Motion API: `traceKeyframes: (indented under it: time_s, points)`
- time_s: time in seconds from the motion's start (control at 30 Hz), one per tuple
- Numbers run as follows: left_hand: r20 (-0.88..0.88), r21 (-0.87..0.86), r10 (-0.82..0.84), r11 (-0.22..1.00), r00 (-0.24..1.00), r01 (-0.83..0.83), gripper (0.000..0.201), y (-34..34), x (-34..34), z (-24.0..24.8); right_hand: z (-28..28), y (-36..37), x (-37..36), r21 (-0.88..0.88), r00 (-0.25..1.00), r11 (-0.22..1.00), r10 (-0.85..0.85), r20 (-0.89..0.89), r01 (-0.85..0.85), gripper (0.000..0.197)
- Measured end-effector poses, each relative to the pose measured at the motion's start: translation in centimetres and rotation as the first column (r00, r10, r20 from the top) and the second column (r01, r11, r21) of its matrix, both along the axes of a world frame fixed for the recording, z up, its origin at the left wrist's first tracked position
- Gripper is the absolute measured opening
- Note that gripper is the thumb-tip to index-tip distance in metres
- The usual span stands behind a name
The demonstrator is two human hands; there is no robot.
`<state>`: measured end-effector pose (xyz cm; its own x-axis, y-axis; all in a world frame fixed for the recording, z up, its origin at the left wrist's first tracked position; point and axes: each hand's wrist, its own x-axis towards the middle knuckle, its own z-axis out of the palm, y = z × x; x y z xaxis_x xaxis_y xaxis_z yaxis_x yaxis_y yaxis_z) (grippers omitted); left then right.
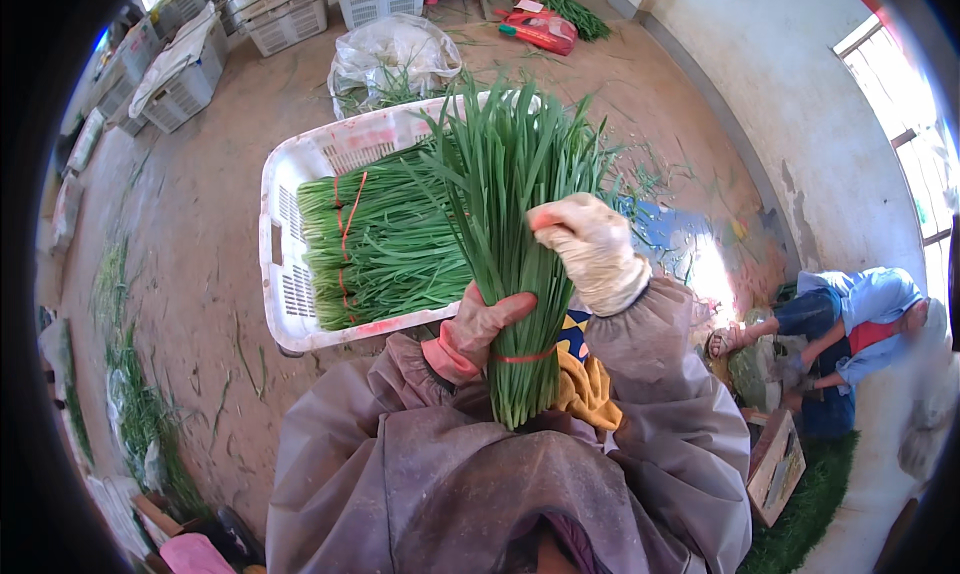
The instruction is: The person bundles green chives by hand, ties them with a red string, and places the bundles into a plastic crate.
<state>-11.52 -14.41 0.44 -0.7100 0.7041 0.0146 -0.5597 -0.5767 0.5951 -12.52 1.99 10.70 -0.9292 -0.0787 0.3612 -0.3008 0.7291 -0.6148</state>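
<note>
In front of my chest stands a bunch of garlic chives (525, 264), leaf tips up, with a red band around its lower stems. My left hand (480, 334), in a reddish glove, is wrapped round the bunch just above the band. My right hand (590, 249), in a pale glove with a reddish fingertip, is closed against the leaves at the bunch's right side. Whatever its fingers pinch is hidden. Beyond my hands, a white plastic crate (290, 154) holds several banded chive bundles (385, 244), lying with their stem ends to the left.
A clear plastic bag (395, 54) lies behind the crate. More crates (285, 19) line the far left, and a red bag (540, 29) rests farther back. At right, another person (850, 324) sits low by the wall, near a wooden box (775, 464). Loose leaves litter the floor (220, 274).
</note>
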Motion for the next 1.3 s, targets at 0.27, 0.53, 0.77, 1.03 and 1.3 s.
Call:
traceKeyframes:
  time_s: [0.27, 0.53, 0.77, 1.03, 1.3]
  points:
    - [0.277, 0.026, 0.068, 0.997, 0.958, -0.079, 0.051, -2.6, -2.4, 0.6, -6.2, 10.9, 3.6, -0.598, 0.867, 0.629, -0.385, 0.316, 0.497, 0.037]
    - [0.541, -0.012, 0.611, 0.693, 0.578, -0.721, 0.046, -3.0, -18.2, -8.7, -17.5, 17.1, 14.4, -0.541, 0.627, 0.325, -0.499, 0.598, 0.775, 0.022]
    - [0.350, -0.679, 0.331, 0.734, 0.876, -0.006, 0.031, 1.5, -17.4, -24.6, -21.7, 15.8, 16.2, -0.478, 0.540, 0.259, -0.495, 0.681, 0.840, 0.023]
    - [-0.664, -0.391, -0.730, 0.159, 0.159, -0.907, 0.086, 1.0, -27.5, -16.1, -24.8, 15.1, 16.6, -0.491, 0.565, 0.285, -0.486, 0.667, 0.823, 0.025]
    - [-0.125, -0.487, -0.920, -0.270, 0.372, -0.831, 0.096, 4.1, -30.5, -21.5, -26.0, 13.8, 15.3, -0.365, 0.522, 0.373, -0.612, 0.595, 0.853, 0.025]
